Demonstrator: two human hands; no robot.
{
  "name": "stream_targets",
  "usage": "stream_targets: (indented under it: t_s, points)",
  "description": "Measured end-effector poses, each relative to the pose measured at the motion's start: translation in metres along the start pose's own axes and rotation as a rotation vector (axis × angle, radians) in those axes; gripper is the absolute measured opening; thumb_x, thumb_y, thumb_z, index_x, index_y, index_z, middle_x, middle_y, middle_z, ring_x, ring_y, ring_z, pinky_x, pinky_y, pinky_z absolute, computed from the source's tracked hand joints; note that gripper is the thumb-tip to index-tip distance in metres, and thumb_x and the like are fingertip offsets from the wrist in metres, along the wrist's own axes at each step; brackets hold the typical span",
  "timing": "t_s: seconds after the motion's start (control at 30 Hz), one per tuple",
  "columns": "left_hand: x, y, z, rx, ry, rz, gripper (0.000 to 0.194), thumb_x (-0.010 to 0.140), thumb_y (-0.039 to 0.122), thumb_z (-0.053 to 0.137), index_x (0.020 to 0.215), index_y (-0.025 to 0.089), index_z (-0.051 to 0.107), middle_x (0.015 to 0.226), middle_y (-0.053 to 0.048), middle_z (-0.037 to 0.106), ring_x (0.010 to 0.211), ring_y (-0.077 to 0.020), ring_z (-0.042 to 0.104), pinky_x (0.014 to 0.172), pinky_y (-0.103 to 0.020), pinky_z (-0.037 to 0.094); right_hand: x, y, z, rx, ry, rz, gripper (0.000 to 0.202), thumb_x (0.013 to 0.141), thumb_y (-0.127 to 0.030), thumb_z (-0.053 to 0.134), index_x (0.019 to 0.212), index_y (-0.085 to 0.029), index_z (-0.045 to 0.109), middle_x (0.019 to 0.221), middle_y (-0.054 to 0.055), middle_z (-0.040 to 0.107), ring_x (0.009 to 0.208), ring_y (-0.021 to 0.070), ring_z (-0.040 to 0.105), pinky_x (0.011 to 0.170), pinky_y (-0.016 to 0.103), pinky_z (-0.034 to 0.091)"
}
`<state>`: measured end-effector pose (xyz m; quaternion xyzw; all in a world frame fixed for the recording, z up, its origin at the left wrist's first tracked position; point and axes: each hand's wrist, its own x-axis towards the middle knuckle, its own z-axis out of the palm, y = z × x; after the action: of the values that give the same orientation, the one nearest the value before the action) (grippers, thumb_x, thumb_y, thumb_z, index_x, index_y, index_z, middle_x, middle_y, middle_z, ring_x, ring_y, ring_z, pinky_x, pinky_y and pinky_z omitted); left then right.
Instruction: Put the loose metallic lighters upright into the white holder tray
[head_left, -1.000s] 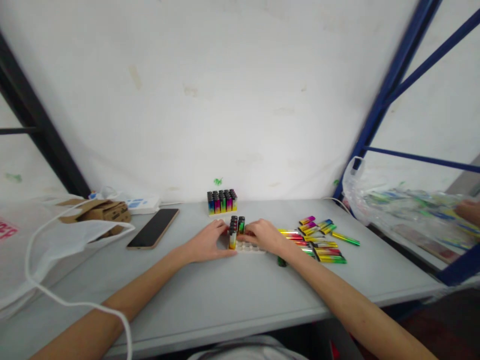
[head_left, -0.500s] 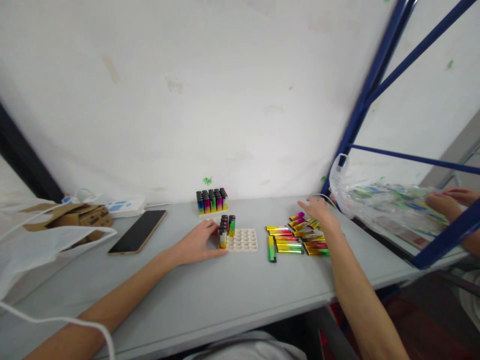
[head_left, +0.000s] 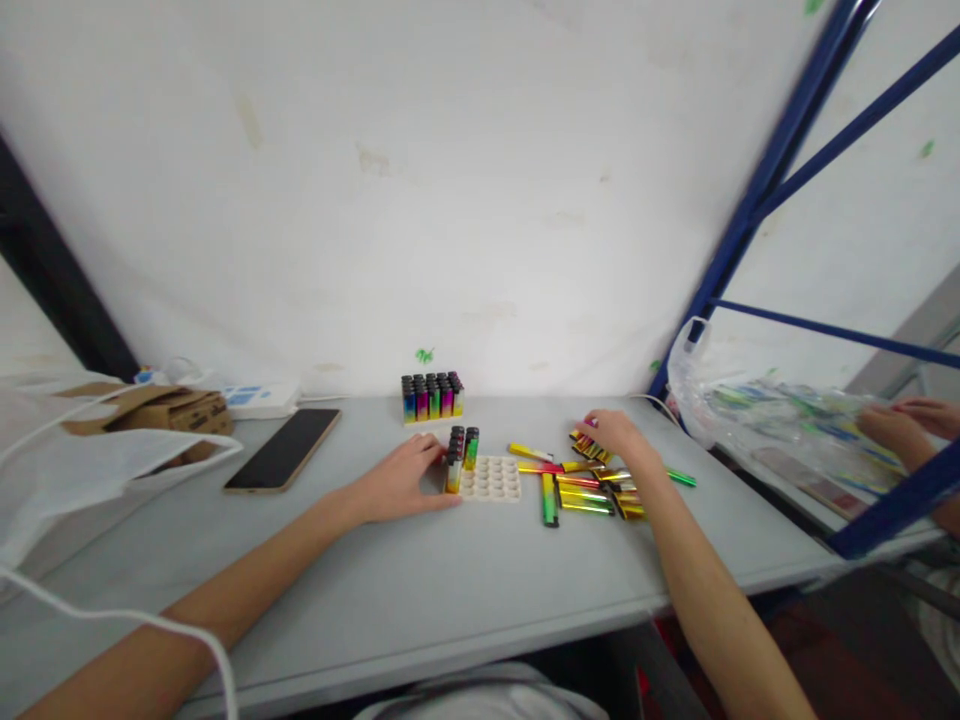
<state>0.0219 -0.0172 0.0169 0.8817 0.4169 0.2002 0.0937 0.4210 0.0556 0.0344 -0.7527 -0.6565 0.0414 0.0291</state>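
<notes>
A pale tray [head_left: 501,480] with round sockets lies on the table, and several upright lighters [head_left: 454,475] with black tops fill its left end. My left hand [head_left: 401,480] is curved round that end, thumb along the front and fingers behind, gripping it. At the right, loose shiny lighters [head_left: 585,495] in yellow, red and green lie in a spread heap. My right hand [head_left: 616,436] is at the back of this heap with its fingers closed on a pinkish lighter [head_left: 590,423], partly hidden by the fingers.
A filled tray of lighters [head_left: 433,398] stands near the wall. To the left lie a phone [head_left: 285,450], a cardboard box [head_left: 180,412] and a white plastic bag [head_left: 112,480]. A blue metal frame [head_left: 739,240] rises at the right; beyond it are another person's hands [head_left: 892,420] and clear plastic bags.
My right hand has moved left and closed its fingers at the heap. Some loose lighters have shifted and spread to the left. My left hand stays at the tray. The view has turned slightly.
</notes>
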Motion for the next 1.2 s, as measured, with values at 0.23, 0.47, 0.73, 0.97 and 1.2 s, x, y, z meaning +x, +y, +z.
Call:
stream_targets:
  t_s: [0.23,0.47,0.73,0.97,1.2]
  points:
    - [0.0,0.002,-0.003,-0.002,-0.013,-0.022,0.06,0.079,0.07,0.072,0.105,0.017,0.067,0.109,-0.013,0.066,0.104,-0.0338,0.064,0.098,-0.046,0.054,0.001,-0.026,0.013,0.011,0.11,-0.004,0.043,0.101,-0.04,0.056,0.133,-0.013,0.066,0.13,0.025,0.066,0.124,0.0387,0.062,0.101,0.051,0.048]
    - [0.0,-0.001,0.0,-0.009,0.0,0.006,0.059,0.079,0.07,0.072,0.103,0.017,0.068,0.11,-0.013,0.066,0.104,-0.0327,0.064,0.097,-0.044,0.054,-0.001,-0.043,0.009,0.392,0.22,-0.305,0.052,0.098,-0.016,0.05,0.15,-0.019,0.051,0.123,0.014,0.066,0.102,0.0213,0.068,0.093,0.034,0.053]
    - [0.0,-0.002,0.002,-0.008,0.025,0.027,0.058,0.079,0.07,0.072,0.103,0.018,0.068,0.108,-0.013,0.066,0.102,-0.0321,0.064,0.096,-0.045,0.054,-0.035,-0.082,0.003,1.23,-0.061,-0.508,0.039,0.093,-0.056,0.058,0.104,-0.019,0.056,0.071,-0.005,0.052,0.057,0.0109,0.048,0.054,0.024,0.039]
    - [0.0,-0.001,0.001,0.0,0.002,0.028,0.06,0.08,0.069,0.073,0.105,0.016,0.067,0.111,-0.014,0.065,0.103,-0.0325,0.063,0.097,-0.046,0.053,-0.066,-0.119,0.012,1.219,-0.094,-0.518,0.049,0.091,-0.071,0.051,0.09,-0.023,0.053,0.059,-0.01,0.035,0.049,0.0102,0.029,0.047,0.023,0.023]
    - [0.0,0.001,-0.001,0.001,0.0,0.036,0.056,0.081,0.067,0.074,0.106,0.017,0.065,0.11,-0.012,0.064,0.104,-0.0319,0.063,0.097,-0.045,0.052,-0.076,-0.134,0.025,0.888,0.177,-0.481,0.045,0.088,-0.056,0.047,0.058,-0.024,0.035,0.057,-0.004,0.03,0.057,0.0121,0.031,0.054,0.028,0.022]
